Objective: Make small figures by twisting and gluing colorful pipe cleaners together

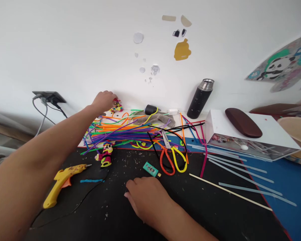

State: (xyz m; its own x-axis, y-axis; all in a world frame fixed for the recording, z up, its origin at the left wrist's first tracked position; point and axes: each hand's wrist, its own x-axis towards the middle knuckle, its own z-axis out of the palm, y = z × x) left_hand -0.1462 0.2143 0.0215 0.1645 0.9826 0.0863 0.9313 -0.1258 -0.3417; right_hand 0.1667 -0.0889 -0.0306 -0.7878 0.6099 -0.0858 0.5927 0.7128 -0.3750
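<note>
- My left hand [105, 101] is on the toy figure [117, 106], back by the wall [90, 50]; can't tell if it's pinching.
- Right hand [149, 197] is loosely curled near the teal stick [150, 169]; grip's hidden, can't tell.
- Sloppy release could tip that figure; a dropped forearm [37, 160] might bump the glue gun [61, 182].

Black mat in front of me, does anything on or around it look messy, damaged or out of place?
Mostly clutter. Pale scraps are strewn over the black mat, resembling uncleared offcuts. Behind them, pipe cleaners lie in a loose, crisscrossing heap, strands splaying past its edges. Nothing on the mat looks plainly broken.
</note>
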